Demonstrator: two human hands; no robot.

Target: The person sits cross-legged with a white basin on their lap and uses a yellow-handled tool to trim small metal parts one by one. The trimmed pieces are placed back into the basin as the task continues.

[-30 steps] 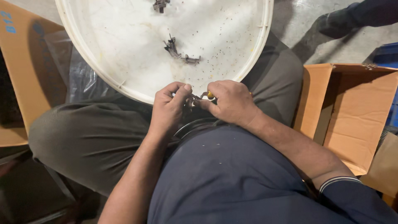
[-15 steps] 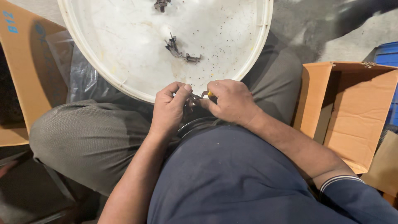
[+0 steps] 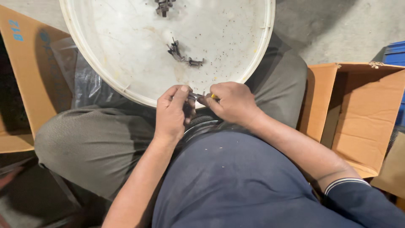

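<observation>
My left hand (image 3: 172, 116) and my right hand (image 3: 233, 102) meet over my lap, just below the rim of a large round white tray (image 3: 261, 46). Between their fingertips they pinch a small grey metal part (image 3: 195, 96). The right hand also grips something with a bit of yellow showing (image 3: 214, 96); what it is stays hidden by the fingers. On the tray lie a few small dark metal pieces (image 3: 182, 55), and more sit at its far edge (image 3: 163, 6).
An open brown cardboard box (image 3: 363, 114) stands at my right. Another cardboard flap (image 3: 25, 63) and a clear plastic bag (image 3: 82, 80) are at my left. A blue crate corner (image 3: 394, 50) shows far right on grey concrete floor.
The hands stay together on the small part with only slight finger shifts. A dark shoe or leg at the upper right has gone out of view.
</observation>
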